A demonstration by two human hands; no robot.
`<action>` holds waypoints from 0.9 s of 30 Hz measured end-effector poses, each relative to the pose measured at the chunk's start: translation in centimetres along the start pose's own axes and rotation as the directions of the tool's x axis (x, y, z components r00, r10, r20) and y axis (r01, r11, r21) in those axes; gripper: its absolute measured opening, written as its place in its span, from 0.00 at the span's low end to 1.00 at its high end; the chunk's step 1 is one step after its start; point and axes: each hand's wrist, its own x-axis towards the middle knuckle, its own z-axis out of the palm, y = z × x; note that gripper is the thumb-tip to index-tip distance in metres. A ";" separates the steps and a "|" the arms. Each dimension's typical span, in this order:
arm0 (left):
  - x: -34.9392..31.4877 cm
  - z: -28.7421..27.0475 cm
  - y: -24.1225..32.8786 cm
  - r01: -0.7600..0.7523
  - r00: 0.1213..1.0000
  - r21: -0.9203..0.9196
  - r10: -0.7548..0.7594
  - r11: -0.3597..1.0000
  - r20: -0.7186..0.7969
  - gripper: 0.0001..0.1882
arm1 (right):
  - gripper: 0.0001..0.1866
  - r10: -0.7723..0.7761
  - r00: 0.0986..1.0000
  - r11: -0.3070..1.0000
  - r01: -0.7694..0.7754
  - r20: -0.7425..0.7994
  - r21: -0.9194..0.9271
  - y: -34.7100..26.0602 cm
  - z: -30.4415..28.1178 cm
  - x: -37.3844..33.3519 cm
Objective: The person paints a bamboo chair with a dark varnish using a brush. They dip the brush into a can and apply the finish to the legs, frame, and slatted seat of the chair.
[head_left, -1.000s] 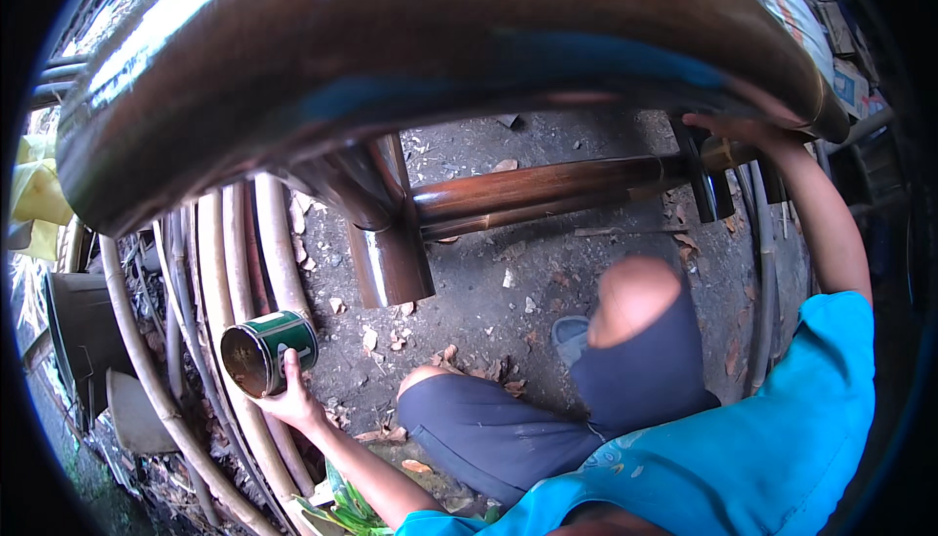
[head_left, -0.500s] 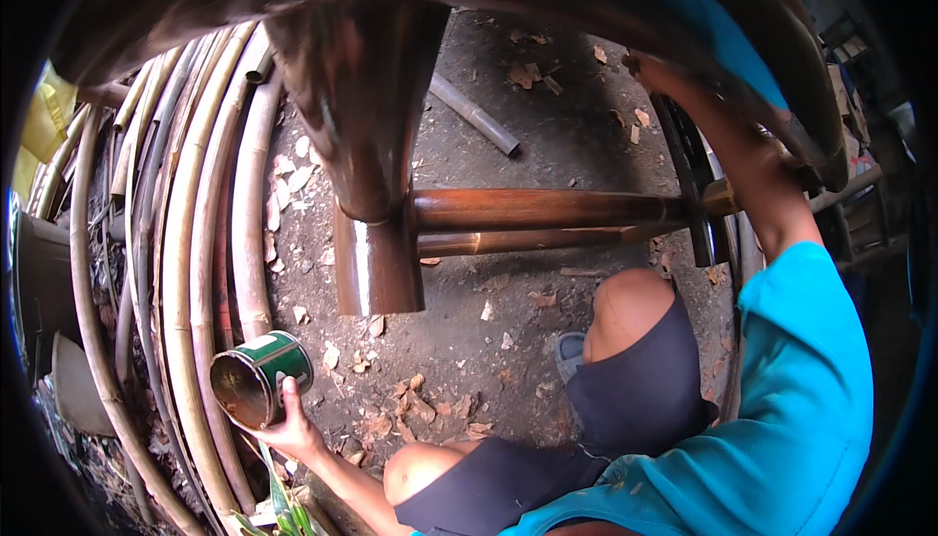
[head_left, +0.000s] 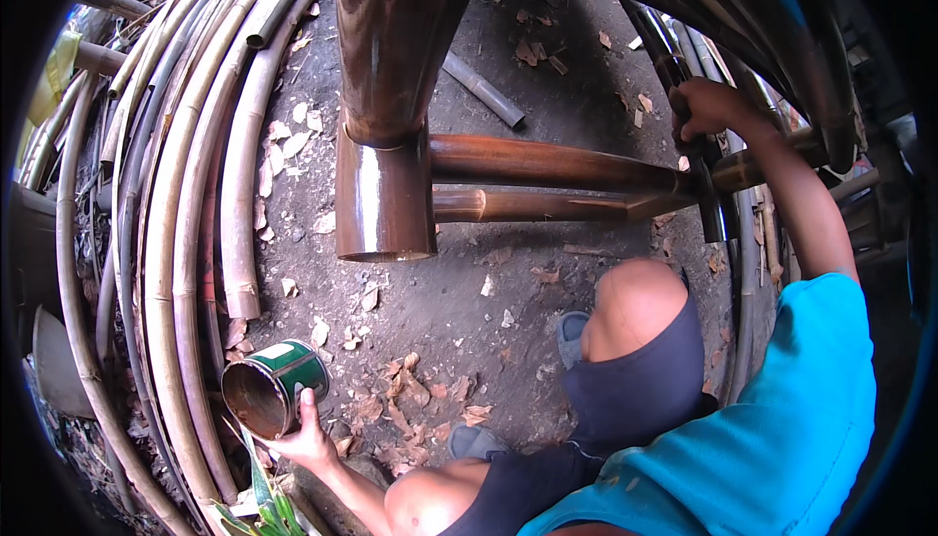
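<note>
Sideways, the green can (head_left: 305, 368) rests in the left hand (head_left: 311, 444), whose fingers clasp its lower side. Fingers of the right hand (head_left: 721, 108) curl beside the dark bamboo post (head_left: 718, 212); whether they grip anything, I cannot tell.

Bends both knees above leaf-strewn grey ground (head_left: 528, 360), dressed in a bright blue shirt (head_left: 743, 428), with a green cylindrical metal can (head_left: 303, 368) tipped sideways in the left hand (head_left: 309, 440). Reaches the right hand (head_left: 718, 106), fingers (head_left: 690, 126) curled, to a glossy dark-brown bamboo leg (head_left: 720, 218) near reddish-brown bamboo crossbars (head_left: 557, 161), with long tan bamboo poles (head_left: 184, 243) at left.
</note>
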 end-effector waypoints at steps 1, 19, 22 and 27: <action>0.0 0.3 -0.1 -0.024 1.000 0.031 0.024 0.999 0.013 0.41 | 0.17 -0.047 0.993 0.999 0.047 -0.109 -0.009 0.5 0.1 0.5; -2.2 4.6 -1.4 -0.011 0.999 0.094 0.014 0.995 -0.033 0.54 | 0.07 -0.125 0.751 0.951 -0.095 -0.648 -0.294 11.3 1.9 23.5; -3.4 2.6 1.2 0.088 0.996 -0.112 -0.086 0.990 0.017 0.55 | 0.07 0.010 0.648 0.994 -0.086 -0.762 -0.060 10.0 4.0 24.9; -3.8 1.0 -0.1 -0.006 1.000 0.003 0.006 1.000 0.000 0.53 | 0.07 0.014 0.589 0.991 -0.114 -0.808 -0.066 6.2 5.4 22.5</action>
